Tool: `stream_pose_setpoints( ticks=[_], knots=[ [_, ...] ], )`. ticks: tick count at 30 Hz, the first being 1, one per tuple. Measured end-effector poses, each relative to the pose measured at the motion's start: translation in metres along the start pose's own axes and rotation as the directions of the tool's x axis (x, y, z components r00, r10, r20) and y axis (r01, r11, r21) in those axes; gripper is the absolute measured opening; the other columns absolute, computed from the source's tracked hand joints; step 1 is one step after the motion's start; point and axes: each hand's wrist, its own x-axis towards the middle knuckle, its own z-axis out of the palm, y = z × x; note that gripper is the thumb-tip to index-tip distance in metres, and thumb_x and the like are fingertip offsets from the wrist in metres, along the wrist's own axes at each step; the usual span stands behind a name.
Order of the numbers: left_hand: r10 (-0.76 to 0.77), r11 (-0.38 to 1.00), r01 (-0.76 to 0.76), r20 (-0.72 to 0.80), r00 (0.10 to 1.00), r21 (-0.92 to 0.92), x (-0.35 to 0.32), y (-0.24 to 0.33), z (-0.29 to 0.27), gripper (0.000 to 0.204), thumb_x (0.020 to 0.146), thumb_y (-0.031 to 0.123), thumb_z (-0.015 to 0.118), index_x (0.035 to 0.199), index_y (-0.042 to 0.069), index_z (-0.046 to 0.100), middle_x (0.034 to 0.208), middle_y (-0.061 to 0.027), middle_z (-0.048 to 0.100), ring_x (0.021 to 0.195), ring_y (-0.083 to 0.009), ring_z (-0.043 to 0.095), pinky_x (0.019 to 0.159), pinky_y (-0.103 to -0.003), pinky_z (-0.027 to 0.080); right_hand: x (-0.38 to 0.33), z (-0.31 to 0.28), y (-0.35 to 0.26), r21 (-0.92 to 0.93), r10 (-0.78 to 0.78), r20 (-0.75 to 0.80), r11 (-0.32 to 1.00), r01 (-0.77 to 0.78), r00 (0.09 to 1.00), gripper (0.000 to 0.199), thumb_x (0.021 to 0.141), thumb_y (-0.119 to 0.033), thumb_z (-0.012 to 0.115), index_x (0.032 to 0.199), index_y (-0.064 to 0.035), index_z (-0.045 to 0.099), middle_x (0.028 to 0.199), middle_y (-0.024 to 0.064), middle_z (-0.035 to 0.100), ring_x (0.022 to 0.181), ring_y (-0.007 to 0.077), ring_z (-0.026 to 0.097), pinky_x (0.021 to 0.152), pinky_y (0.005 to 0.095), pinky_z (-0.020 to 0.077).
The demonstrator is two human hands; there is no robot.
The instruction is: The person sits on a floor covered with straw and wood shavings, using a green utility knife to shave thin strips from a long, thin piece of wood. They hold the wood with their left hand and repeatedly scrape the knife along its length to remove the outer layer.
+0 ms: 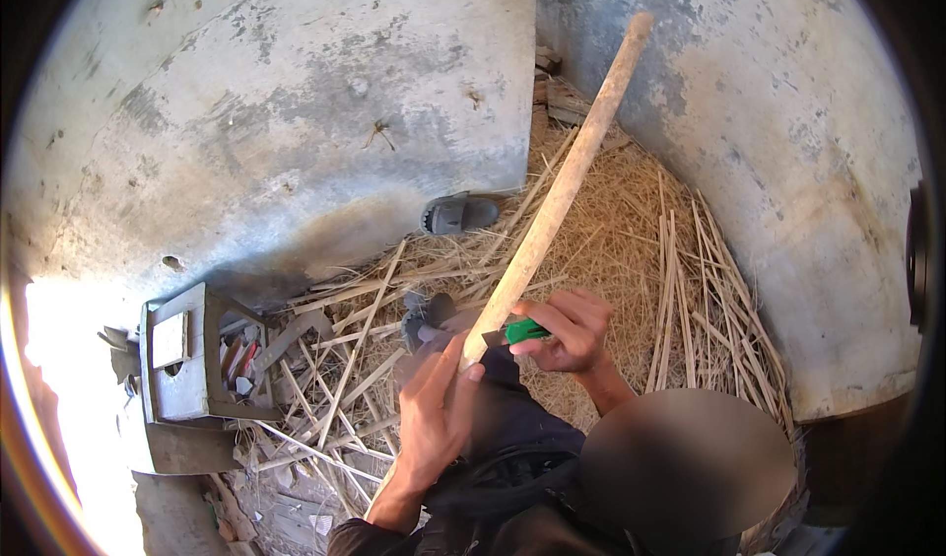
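Note:
A long, pale, round wooden pole [564, 186] slants from my lap up and away to the far right. My left hand [436, 408] is wrapped around it near its lower end. In my right hand [570, 334] is a small cutting tool with a green handle [525, 330], its fingers closed over the grip. The tool's short dark blade [493, 339] lies against the side of the pole, just above my left hand; whether it bites into the wood I cannot tell. Below my left hand, a pale length of wood shows along my forearm.
Thin wooden strips [670, 290] and shavings [616, 221] cover the floor. A dark slipper [461, 213] lies by the wall [296, 93]. To the left, a wooden box [180, 383] stands with small items inside. Another wall [778, 162] rises on the right.

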Motion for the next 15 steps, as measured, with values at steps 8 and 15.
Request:
stream_pose_setpoints(
  ticks=[8, 15],
  knots=[
    [-0.061, 0.998, 0.060, 0.095, 0.994, 0.010, -0.023, -0.013, 0.002, 0.035, 0.099, 0.008, 0.072, 0.132, -0.003, 0.069, 0.091, -0.0195, 0.070, 0.074, -0.0312, 0.067, 0.071, -0.039, 0.053, -0.019, -0.011, 0.078, 0.029, 0.452, -0.331, 0.882, -0.470, 0.828, 0.038, 0.101, -0.044, 0.074, 0.102, -0.0063, 0.082, 0.066, 0.0025, 0.067, 0.052, 0.0127, 0.056, 0.048, 0.0318, 0.0396],
    [-0.163, 0.985, 0.169, 0.170, 0.972, -0.023, -0.035, -0.019, -0.007, 0.034, 0.100, 0.010, 0.070, 0.132, -0.002, 0.069, 0.087, -0.0171, 0.069, 0.073, -0.0259, 0.066, 0.070, -0.036, 0.051, -0.013, -0.022, 0.109, 0.038, 0.488, -0.296, 0.865, -0.500, 0.821, 0.043, 0.103, -0.044, 0.071, 0.104, -0.0021, 0.080, 0.075, 0.0045, 0.071, 0.059, 0.0119, 0.058, 0.051, 0.0308, 0.0387]
  ],
)
